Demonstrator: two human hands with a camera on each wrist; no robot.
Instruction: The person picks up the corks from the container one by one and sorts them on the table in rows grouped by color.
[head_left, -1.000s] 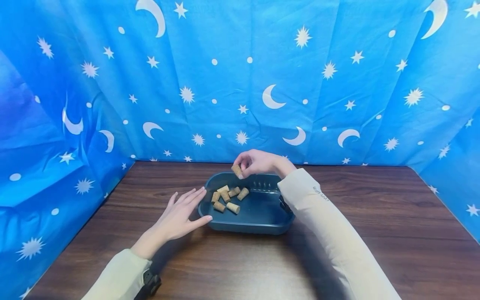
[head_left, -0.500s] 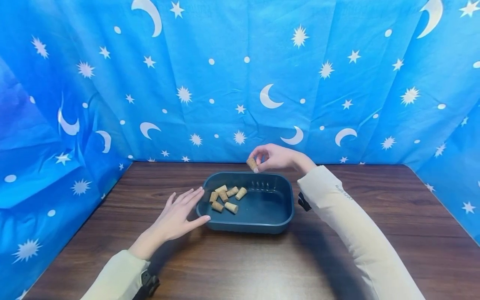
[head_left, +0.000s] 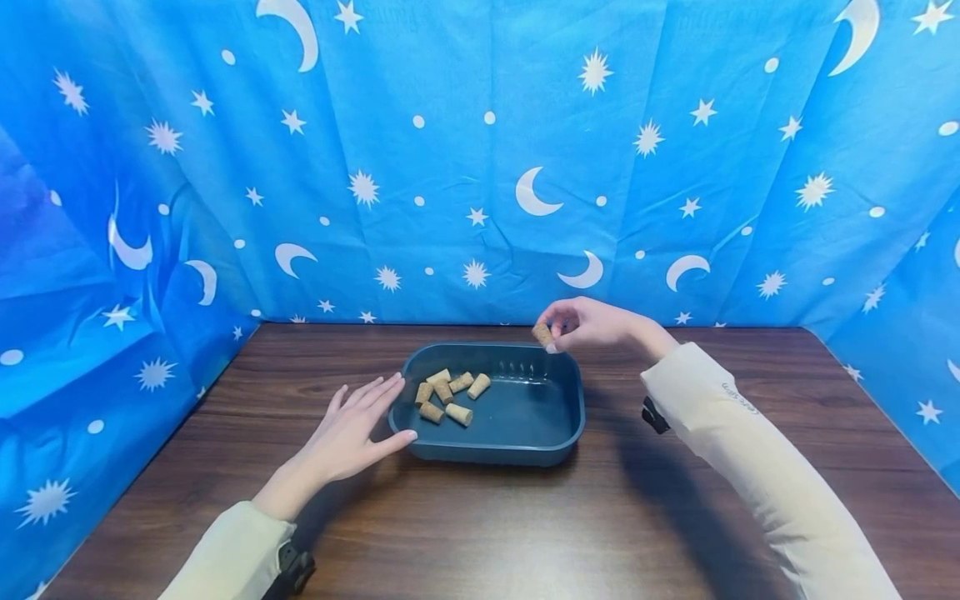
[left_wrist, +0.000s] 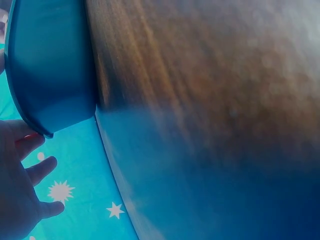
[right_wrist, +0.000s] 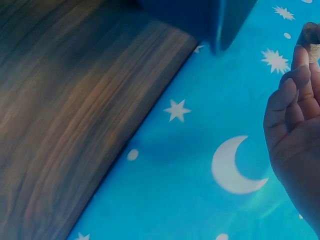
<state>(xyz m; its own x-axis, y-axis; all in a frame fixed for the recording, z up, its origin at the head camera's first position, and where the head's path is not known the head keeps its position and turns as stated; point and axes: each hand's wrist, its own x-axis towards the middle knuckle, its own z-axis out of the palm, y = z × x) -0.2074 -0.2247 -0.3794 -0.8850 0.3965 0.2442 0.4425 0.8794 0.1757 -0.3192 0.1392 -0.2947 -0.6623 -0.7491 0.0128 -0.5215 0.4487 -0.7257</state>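
A dark teal basin (head_left: 525,456) stands on the table, with several corks (head_left: 459,414) lying in its left half. My left hand (head_left: 345,437) touches the basin's left rim, thumb and fingers spread and fairly straight. In the left wrist view, the fingers (left_wrist: 42,170) of that hand show beside the basin's side wall (left_wrist: 55,65). Above the basin's far right corner, my right hand (head_left: 596,323) pinches one cork (head_left: 543,335) between thumb and fingers. The right wrist view catches this cork (right_wrist: 314,52) at its right edge, above the curled fingers.
The brown wooden table (head_left: 480,533) reaches back to a blue cloth (head_left: 450,167) printed with moons and stars, which also hangs at both sides. A dark wrist strap (head_left: 296,567) shows at the left sleeve, another dark device (head_left: 655,415) under the right one.
My right hand has moved to the right with the cork, from over the basin's far middle to its far right corner. The left hand stays at the rim.
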